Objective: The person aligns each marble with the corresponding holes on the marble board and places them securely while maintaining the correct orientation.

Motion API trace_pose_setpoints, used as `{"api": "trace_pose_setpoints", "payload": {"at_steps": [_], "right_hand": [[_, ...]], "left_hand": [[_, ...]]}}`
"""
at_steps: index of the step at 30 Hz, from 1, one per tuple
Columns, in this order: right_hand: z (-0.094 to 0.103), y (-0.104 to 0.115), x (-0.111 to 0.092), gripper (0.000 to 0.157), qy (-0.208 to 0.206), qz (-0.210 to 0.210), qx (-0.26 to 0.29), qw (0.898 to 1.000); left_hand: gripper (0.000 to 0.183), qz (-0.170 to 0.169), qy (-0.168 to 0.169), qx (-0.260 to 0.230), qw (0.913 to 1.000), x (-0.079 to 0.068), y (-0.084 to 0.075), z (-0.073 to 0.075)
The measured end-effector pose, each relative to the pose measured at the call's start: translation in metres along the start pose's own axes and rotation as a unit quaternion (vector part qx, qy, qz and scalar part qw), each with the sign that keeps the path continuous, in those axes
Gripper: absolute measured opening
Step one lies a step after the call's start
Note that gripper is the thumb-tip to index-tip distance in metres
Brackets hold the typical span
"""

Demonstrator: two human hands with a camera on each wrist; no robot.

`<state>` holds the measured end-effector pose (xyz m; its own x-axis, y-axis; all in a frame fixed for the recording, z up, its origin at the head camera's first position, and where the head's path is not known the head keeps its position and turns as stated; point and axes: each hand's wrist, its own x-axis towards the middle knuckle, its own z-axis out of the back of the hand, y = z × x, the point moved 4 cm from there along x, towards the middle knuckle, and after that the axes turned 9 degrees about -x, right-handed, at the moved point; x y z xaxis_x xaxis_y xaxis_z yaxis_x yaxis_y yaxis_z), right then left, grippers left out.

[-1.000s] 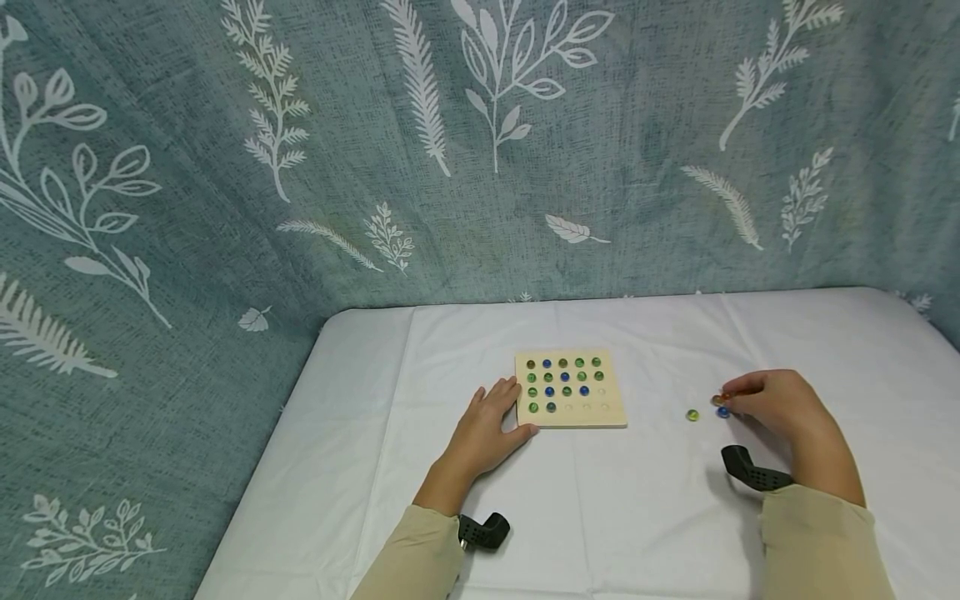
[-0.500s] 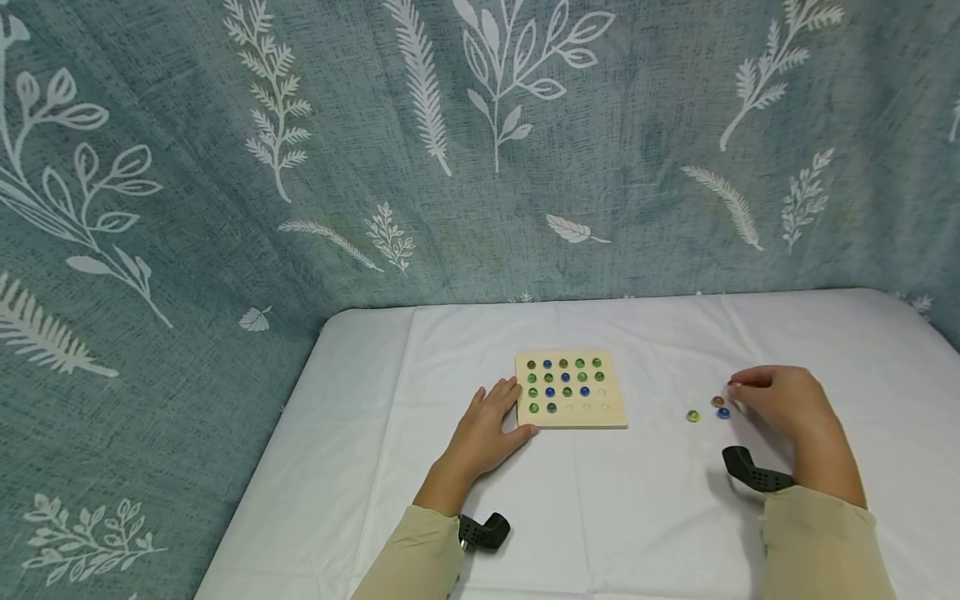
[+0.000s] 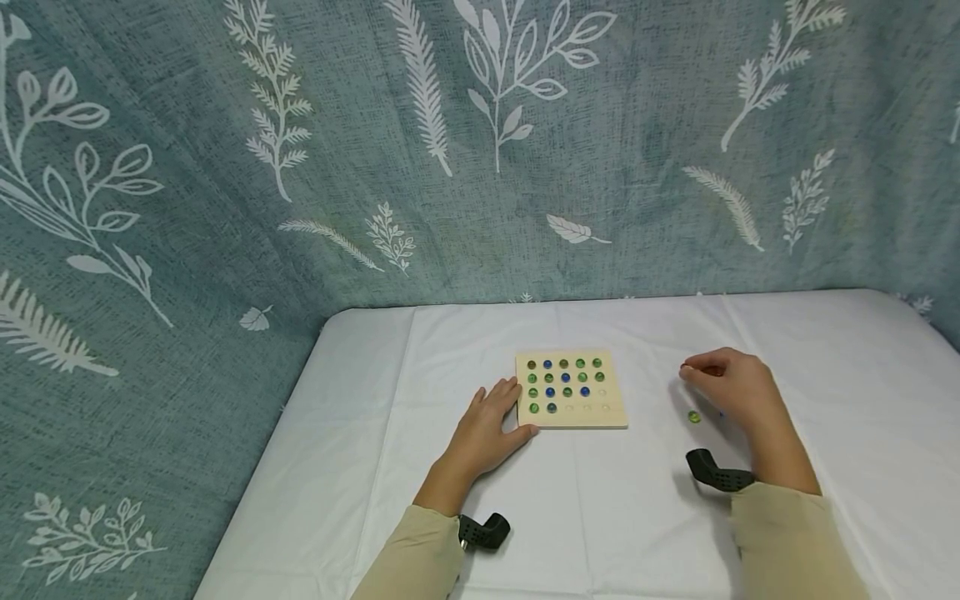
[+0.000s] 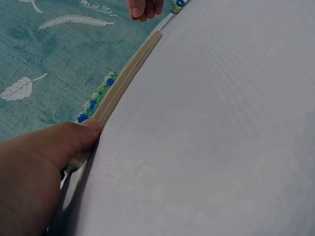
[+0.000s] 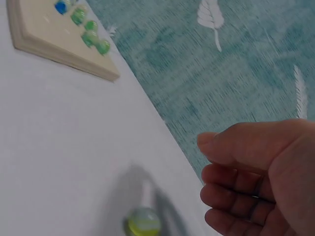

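A teal curtain [image 3: 480, 217] with white leaf prints hangs behind a white-covered desk [image 3: 637, 517]. On the desk lies a flat wooden board [image 3: 579, 420]. The person's left hand [image 3: 486, 427] rests against the board's left side, fingers relaxed, thumb at the near corner, apparently steadying it. The right hand [image 3: 731, 388] is raised to the right of the board, apart from it, thumb and finger pinching what looks like a reddish-brown marble [image 3: 683, 366], mostly hidden. Nearby on the desk lie a yellow-green marble [image 3: 694, 417] and a blue marble [image 3: 722, 414], the latter almost covered by that hand. The seated marbles [image 3: 565, 377] leave four holes [image 3: 602, 392] vacant: one in the third row, three in the nearest. The step seems to be bringing a marble over; the next move likely calls for lowering it into a vacant hole.
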<state>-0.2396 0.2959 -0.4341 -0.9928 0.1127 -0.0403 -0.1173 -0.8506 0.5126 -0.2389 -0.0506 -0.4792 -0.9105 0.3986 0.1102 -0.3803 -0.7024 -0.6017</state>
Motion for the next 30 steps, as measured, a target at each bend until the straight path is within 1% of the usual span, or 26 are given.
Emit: {"api": "trace_pose_setpoints", "payload": {"at_steps": [6, 10, 14, 23, 30], "right_hand": [[-0.015, 0.025, 0.004, 0.040, -0.010, 0.031, -0.003, 0.999], [-0.024, 0.041, 0.005, 0.033, -0.022, 0.063, -0.013, 0.998], [-0.033, 0.053, 0.005, 0.031, -0.019, 0.087, -0.016, 0.996], [-0.051, 0.072, 0.003, 0.024, -0.029, 0.144, -0.021, 0.989], [-0.060, 0.080, 0.001, 0.020, -0.013, 0.155, -0.026, 0.987]], "left_hand": [[0.074, 0.001, -0.001, -0.001, 1.0000, 0.000, 0.000, 0.000], [0.073, 0.002, 0.000, -0.001, 1.0000, 0.001, 0.000, 0.001], [0.073, -0.001, 0.000, 0.003, 1.0000, 0.001, 0.000, 0.001], [0.073, -0.004, -0.001, 0.004, 1.0000, 0.001, -0.001, 0.002], [0.074, -0.002, 0.001, 0.003, 1.0000, 0.001, 0.000, 0.001]]}}
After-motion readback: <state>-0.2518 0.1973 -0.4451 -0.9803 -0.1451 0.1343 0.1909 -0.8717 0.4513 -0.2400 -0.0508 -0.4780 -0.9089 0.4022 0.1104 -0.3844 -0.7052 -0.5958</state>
